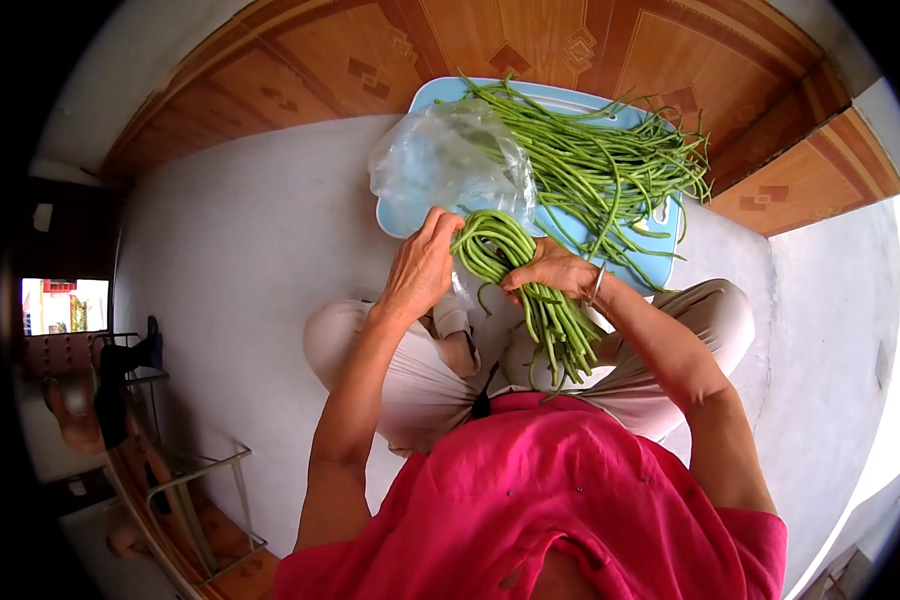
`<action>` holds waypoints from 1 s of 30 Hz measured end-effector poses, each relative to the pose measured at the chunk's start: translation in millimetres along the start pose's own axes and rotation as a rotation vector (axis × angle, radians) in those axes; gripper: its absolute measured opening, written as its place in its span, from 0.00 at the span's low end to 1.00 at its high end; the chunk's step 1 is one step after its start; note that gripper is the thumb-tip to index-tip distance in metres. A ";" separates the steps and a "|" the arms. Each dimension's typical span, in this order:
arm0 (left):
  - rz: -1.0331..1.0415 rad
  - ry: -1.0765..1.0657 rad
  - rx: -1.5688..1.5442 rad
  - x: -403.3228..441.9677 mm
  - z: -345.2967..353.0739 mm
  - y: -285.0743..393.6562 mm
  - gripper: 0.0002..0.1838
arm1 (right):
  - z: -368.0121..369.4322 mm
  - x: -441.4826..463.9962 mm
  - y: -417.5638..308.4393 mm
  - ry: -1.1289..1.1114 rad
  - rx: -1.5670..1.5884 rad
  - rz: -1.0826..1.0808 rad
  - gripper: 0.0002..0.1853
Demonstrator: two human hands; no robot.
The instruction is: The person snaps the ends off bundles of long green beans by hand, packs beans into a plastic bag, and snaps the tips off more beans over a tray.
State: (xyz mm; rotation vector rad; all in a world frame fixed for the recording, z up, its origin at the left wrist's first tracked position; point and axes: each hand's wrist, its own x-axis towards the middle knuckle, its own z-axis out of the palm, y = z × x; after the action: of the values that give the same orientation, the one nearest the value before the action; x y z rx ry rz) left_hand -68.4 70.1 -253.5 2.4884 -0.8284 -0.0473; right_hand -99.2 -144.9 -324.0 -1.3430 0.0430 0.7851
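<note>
A thick bundle of green long beans [560, 325] is folded over, its bend toward the tray and its loose ends toward my lap. My right hand [552, 270], with a bangle at the wrist, is wrapped round the middle of this bundle. At the bend's left side, my left hand [423, 262] is closed with its fingertips against the beans; what they pinch is hidden. Just beyond that hand lies a clear plastic bag [440, 155], with some plastic showing below the fingers too. More loose long beans [610, 160] are spread over the light blue tray [395, 218].
The tray rests on a pale grey floor [240, 230] against wood-patterned panels [510, 40]. My bent legs [705, 315] flank the bundle. To the left stands a metal-framed piece of furniture [205, 470] with dark items on it.
</note>
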 end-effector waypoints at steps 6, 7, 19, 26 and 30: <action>0.079 -0.037 -0.058 -10.5 -22.1 8.6 0.21 | 8.8 19.3 -3.8 0.040 0.082 0.032 0.10; 0.112 -0.040 -0.071 -8.8 -20.4 9.0 0.21 | 10.7 26.3 -1.8 0.035 0.063 0.039 0.10; 0.154 -0.337 -0.441 -30.5 -22.4 22.8 0.15 | -18.8 81.5 6.1 -0.481 0.405 -0.304 0.21; 0.081 -0.488 -0.820 -27.7 -23.5 28.3 0.12 | 0.7 140.5 -1.3 -0.470 0.297 -0.347 0.27; 0.137 -0.565 -0.950 -27.2 -16.3 38.0 0.10 | 16.7 146.6 -16.5 -0.442 0.504 -0.309 0.21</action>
State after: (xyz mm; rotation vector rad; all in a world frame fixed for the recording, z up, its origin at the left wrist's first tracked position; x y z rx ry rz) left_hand -108.5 67.2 -224.4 1.5103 -0.8982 -0.9029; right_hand 12.6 -60.0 -372.4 -0.6608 -0.2930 0.7294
